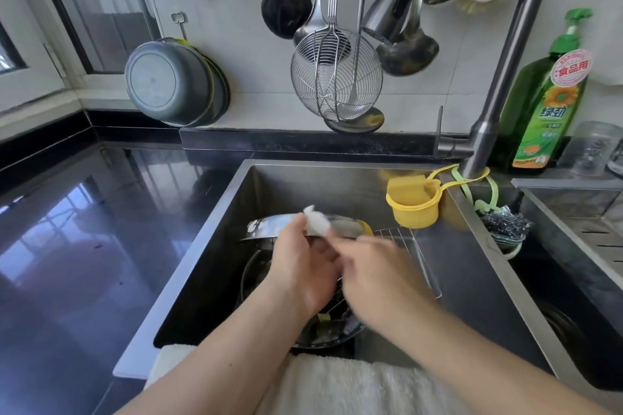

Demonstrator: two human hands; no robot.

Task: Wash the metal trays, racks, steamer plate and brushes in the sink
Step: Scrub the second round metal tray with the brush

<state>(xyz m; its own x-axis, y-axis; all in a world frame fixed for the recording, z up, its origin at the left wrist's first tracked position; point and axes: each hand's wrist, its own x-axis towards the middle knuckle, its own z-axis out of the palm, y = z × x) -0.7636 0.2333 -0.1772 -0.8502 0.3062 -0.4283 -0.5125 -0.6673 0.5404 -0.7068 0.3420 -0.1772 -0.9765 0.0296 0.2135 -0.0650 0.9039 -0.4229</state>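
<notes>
The wire rack (409,248) lies tilted in the sink (215,246), leaning over a round metal tray (286,224) and a darker plate (256,274) beneath; what sits under my wrists I cannot make out. My left hand (300,266) pinches a small white scrap (317,221), a cloth or wipe as far as I can tell, between thumb and fingertips, just above the tray's rim. My right hand (374,274) is blurred with motion; its fingers look loosely curled near the rack, but I cannot tell whether they grip anything.

The faucet head (394,7) hangs above with no water visible. A yellow cup (413,202) clips at the sink's far wall, steel wool (507,224) beside it, and the green detergent bottle (546,101) stands behind on the counter. A white towel (354,384) drapes the near edge.

My worry: the rack rests loosely on the stacked pieces, so a quick swipe could knock it sliding, and wet fingers could lose that small scrap into the pile.
</notes>
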